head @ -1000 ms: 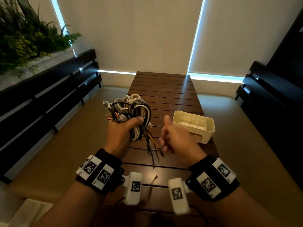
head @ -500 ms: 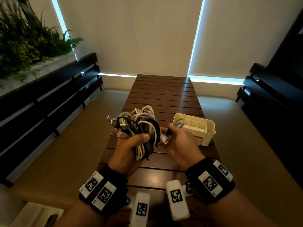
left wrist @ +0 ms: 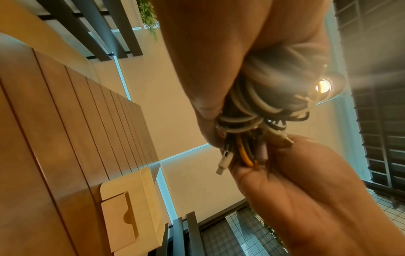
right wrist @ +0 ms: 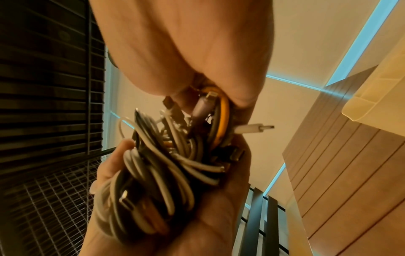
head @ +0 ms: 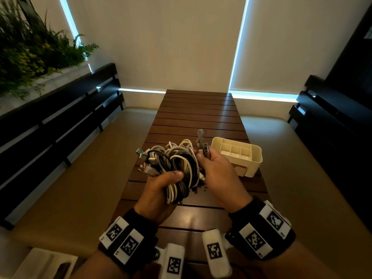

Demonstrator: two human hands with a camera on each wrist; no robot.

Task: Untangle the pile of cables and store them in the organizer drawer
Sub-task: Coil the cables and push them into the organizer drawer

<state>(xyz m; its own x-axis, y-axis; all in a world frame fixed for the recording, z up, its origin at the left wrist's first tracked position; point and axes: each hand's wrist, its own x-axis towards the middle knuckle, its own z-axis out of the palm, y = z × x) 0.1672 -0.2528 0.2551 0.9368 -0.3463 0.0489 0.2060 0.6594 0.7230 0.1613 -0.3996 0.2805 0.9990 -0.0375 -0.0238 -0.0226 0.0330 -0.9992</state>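
Observation:
A tangled bundle of white, grey and black cables [head: 177, 166] is held above the slatted wooden table [head: 197, 115]. My left hand [head: 167, 182] grips the bundle from below, with the thumb across its front. My right hand [head: 205, 158] pinches several loose cable ends at the bundle's right side, and a grey plug [head: 202, 140] sticks up from it. The right wrist view shows an orange cable [right wrist: 223, 121] and a white plug [right wrist: 254, 129] among those ends. A cream organizer [head: 237, 156] with open top compartments stands just right of my hands. Its drawer front [left wrist: 120, 220] is shut.
Padded benches run along both sides of the narrow table, with dark slatted backrests [head: 60, 121] behind them. Plants [head: 30, 49] stand at the far left. The far half of the table is bare.
My right hand has gathered the dangling cable ends and brought them up against the bundle. Both hands have come together and now sit closer to the organizer.

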